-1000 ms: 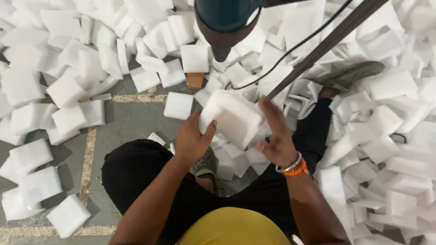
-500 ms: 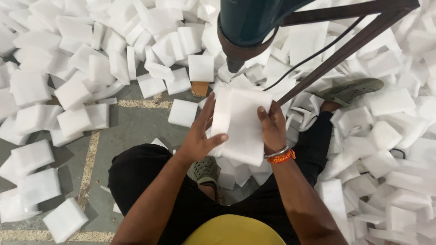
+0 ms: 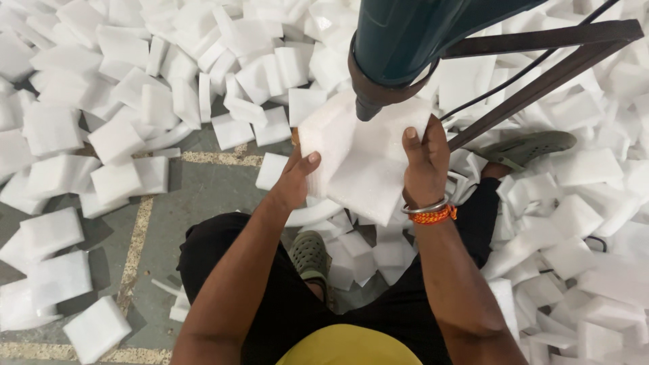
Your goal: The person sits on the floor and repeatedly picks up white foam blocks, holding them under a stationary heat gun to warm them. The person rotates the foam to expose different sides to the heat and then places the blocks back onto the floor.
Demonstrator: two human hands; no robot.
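Note:
I hold a white foam block (image 3: 362,159) up with both hands, right under the tip of a dark teal power tool (image 3: 405,40) fixed to a brown metal frame (image 3: 541,61). My left hand (image 3: 295,179) grips the block's left lower edge, thumb on its face. My right hand (image 3: 424,162) grips its right side, with a metal bangle and an orange thread band at the wrist. The tool's nozzle touches or nearly touches the block's top.
Several white foam blocks (image 3: 115,142) cover the concrete floor (image 3: 203,196) all around, densest at the right and back. My legs in black trousers and grey-green clogs (image 3: 311,257) are below. A black cable (image 3: 520,71) runs along the frame.
Both hands have raised the foam block and turned its broad face up toward the tool's tip. The view has also shifted closer to the tool.

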